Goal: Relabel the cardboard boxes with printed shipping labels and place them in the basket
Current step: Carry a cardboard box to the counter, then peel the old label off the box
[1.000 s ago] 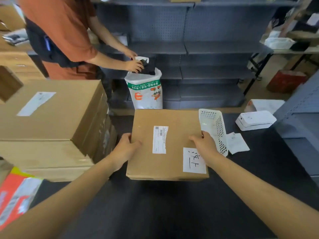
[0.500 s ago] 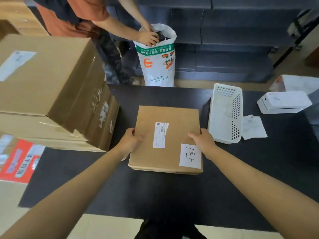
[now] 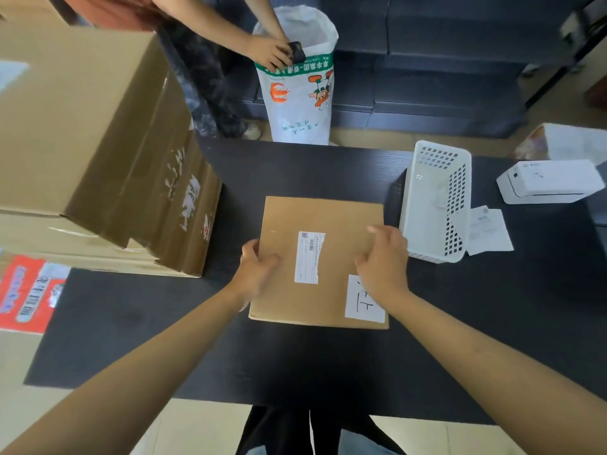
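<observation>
Right, biggest first: the black table (image 3: 328, 362) fills most of my view, and on its left end I see a stack of large cardboard cartons (image 3: 88, 136), the top one tilted toward me with white markings down its side. Beyond the far edge stands a white printed sack (image 3: 299, 93), and another person's hand (image 3: 267, 52) holds a small dark object at its mouth.

At the middle of the table lies the flat cardboard box (image 3: 320, 261), resting flat on the surface. Both my forearms reach in from the bottom corners and meet at it. My left hand (image 3: 258, 274) grips the box's left edge, thumb curled over the top face and fingers tucked round the side. My right hand (image 3: 382, 261) sits on the top near the right edge, palm down, fingers bent with the fingertips on the cardboard; I cannot tell whether it pinches anything.

Just beside the box on the right lies the white perforated basket (image 3: 437, 205) on its side, with a white label printer (image 3: 551, 182) further right.

On the box I see a printed shipping label (image 3: 308, 257) at centre, one corner lifted, and a handwritten white slip (image 3: 363, 305) half under my right wrist. A loose paper label (image 3: 489, 231) lies beside the basket.
</observation>
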### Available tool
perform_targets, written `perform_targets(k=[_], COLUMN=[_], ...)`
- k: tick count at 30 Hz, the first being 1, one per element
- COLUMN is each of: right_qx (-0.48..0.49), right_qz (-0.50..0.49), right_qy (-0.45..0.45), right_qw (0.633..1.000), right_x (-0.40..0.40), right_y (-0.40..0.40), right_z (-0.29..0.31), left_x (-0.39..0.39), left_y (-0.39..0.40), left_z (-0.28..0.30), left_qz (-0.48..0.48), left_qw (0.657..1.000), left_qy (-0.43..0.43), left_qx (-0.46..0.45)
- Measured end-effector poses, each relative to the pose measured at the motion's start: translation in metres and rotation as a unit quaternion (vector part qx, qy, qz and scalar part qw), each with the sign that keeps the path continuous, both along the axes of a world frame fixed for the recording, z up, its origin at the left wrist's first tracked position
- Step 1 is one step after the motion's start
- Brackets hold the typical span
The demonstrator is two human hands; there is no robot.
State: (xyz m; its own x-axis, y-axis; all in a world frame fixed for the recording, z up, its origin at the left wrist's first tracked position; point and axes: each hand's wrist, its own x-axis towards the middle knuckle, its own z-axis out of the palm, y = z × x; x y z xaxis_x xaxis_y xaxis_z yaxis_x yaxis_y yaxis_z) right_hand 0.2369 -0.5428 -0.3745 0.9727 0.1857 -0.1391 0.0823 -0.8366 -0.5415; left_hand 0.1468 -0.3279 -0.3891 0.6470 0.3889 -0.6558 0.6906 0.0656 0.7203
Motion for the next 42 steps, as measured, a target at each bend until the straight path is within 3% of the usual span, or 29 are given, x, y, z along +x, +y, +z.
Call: perform_targets(k=[2,4,12,29,37,42], right_qx=[0.005,0.013,0.032,-0.043,-0.001,-0.069], right_qz=[0.084,0.108,0.053,0.079,0.041,0.056], right_qy=[0.013,0.054,0.055,0.059,0.028,0.045], right_qw=[0.996,0.993,0.997,0.994,0.999,0.995], right_x=[-0.001,-0.001,0.008,0.03,0.02,0.025], right_y=[0.012,0.026,0.053,0.063,0.063,0.071], right_z=[0.001,-0.001,-0.008,-0.01,-0.01,-0.008], left_x=[0.003,0.006,0.009,0.017,0.016,0.015], left_y=[-0.003,-0.004,-0.008,-0.009,-0.008,-0.009], left_z=[-0.001,-0.001,-0.001,-0.003,-0.001,-0.002], left_qz=[0.021,0.035,0.026,0.029,0.018,0.019], left_qw=[1.0,0.999,1.0,0.999,1.0,0.999], left_qy=[-0.011,-0.019,-0.001,-0.008,-0.006,-0.01], left_qx=[0.002,0.002,0.01,0.009,0.016,0.025])
